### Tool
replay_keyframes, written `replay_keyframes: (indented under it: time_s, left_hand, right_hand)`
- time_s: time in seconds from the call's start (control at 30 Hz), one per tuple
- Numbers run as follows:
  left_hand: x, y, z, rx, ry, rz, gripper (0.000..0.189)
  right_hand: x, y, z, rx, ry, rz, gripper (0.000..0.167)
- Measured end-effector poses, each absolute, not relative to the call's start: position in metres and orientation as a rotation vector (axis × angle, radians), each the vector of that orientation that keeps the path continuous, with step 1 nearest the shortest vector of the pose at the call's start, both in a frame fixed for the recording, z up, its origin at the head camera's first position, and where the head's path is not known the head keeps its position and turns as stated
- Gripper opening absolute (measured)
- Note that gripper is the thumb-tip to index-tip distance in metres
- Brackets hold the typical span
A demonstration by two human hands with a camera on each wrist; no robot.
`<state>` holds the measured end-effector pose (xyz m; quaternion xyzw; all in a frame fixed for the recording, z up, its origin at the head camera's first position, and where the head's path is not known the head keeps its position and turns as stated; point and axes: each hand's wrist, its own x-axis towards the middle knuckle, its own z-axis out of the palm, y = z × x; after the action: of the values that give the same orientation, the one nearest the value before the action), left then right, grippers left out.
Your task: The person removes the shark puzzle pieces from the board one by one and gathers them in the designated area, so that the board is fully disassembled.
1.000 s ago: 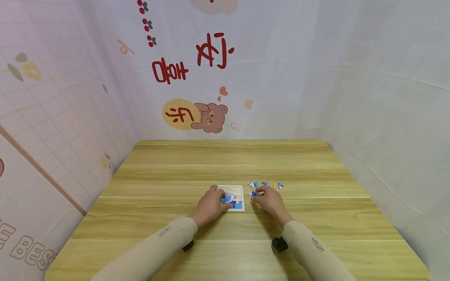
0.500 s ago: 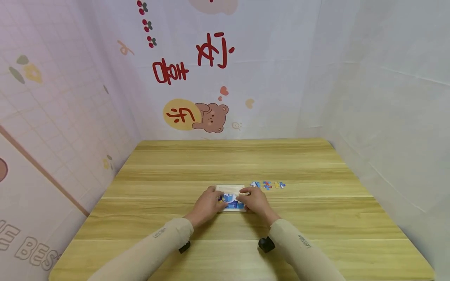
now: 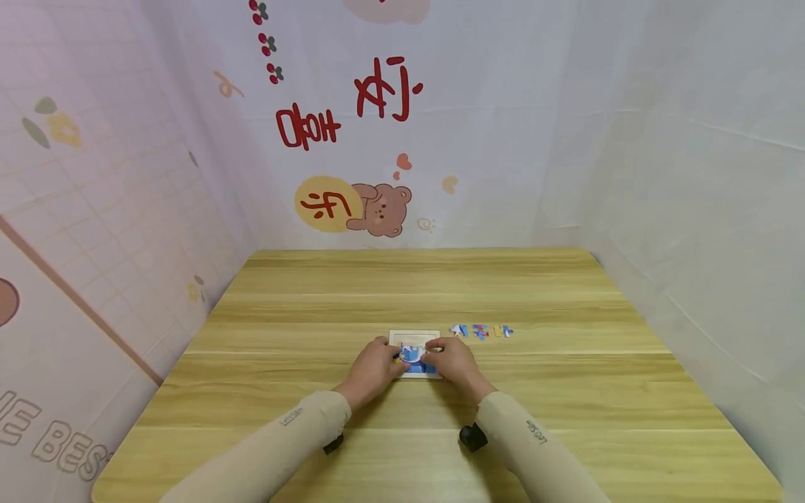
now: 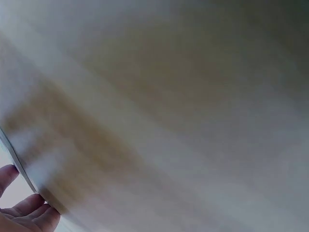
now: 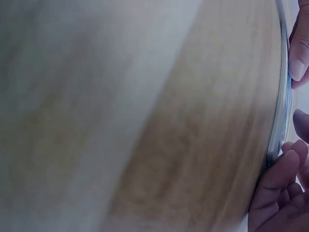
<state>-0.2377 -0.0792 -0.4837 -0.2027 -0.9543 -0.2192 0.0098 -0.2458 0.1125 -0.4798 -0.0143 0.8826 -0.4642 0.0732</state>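
A small jigsaw tray (image 3: pixel 415 334) with a pale rim lies on the table, partly filled with blue and white pieces (image 3: pixel 411 355). My left hand (image 3: pixel 371 370) holds the tray at its left side, the thumb near the front. In the left wrist view, fingertips (image 4: pixel 46 218) touch the tray's edge. Over the tray's right part, my right hand (image 3: pixel 455 360) pinches a puzzle piece, mostly hidden by the fingers. The right wrist view shows the right hand (image 5: pixel 280 193) low beside the tray edge (image 5: pixel 277 130).
Three loose puzzle pieces lie in a row right of the tray, a blue and white one (image 3: pixel 459 330), a red and blue one (image 3: pixel 481 331) and a yellow and blue one (image 3: pixel 503 331). The wooden table (image 3: pixel 302 293) meets cloth-covered walls (image 3: pixel 503 140).
My right hand has picked up the blue and white piece nearest the tray and carried it left over the tray's right part. The left hand has stayed at the tray's left side.
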Motion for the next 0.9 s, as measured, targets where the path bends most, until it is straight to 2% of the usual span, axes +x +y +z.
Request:
replay_keyframes:
  time_s: [0.27, 0.9]
  left_hand:
    - [-0.2394, -0.0807, -0.4855, -0.668, -2.941, -0.645, 0.027]
    - [-0.2395, -0.0787, -0.4804, -0.655, -2.965, -0.668, 0.025]
  right_hand:
    - [-0.2451, 0.109, -0.4771, -0.134, 2.703, -1.221, 0.032]
    - [-0.2449, 0.1074, -0.4763, -0.041, 2.577, -1.466, 0.035]
